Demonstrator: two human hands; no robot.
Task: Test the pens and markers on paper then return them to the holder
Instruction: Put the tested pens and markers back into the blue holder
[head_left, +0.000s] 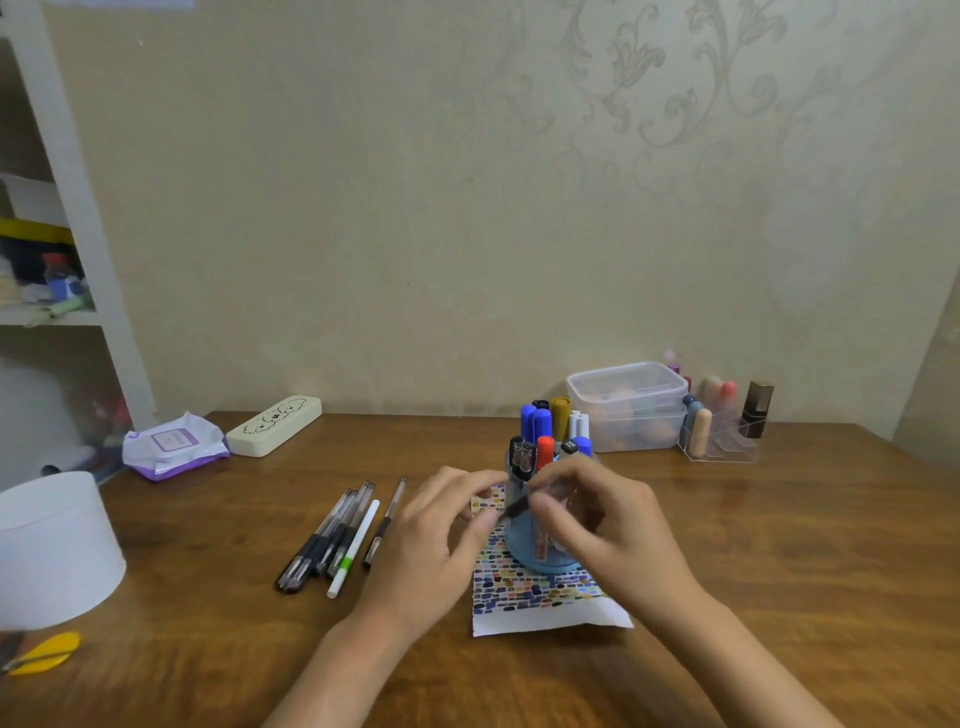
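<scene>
A blue pen holder (540, 551) stands on a sheet of paper (540, 597) covered in small colour swatches. Several markers (543, 426) with blue, red, black and gold caps stick up out of it. In front of the holder my right hand (602, 525) pinches a thin dark pen (517, 506). My left hand (441, 530) meets it at the pen's tip end, fingertips pinching there; whether they hold a cap is hidden. A row of several loose pens (337, 535) lies on the wooden table (779, 545) to the left.
A white cylinder (52, 545) stands at the left edge, with yellow-handled scissors (44, 652) near it. A wipes pack (174, 444) and cream pencil case (275, 426) lie at the back left. A clear lidded box (628, 405) and an acrylic organiser (727, 426) stand at the back right.
</scene>
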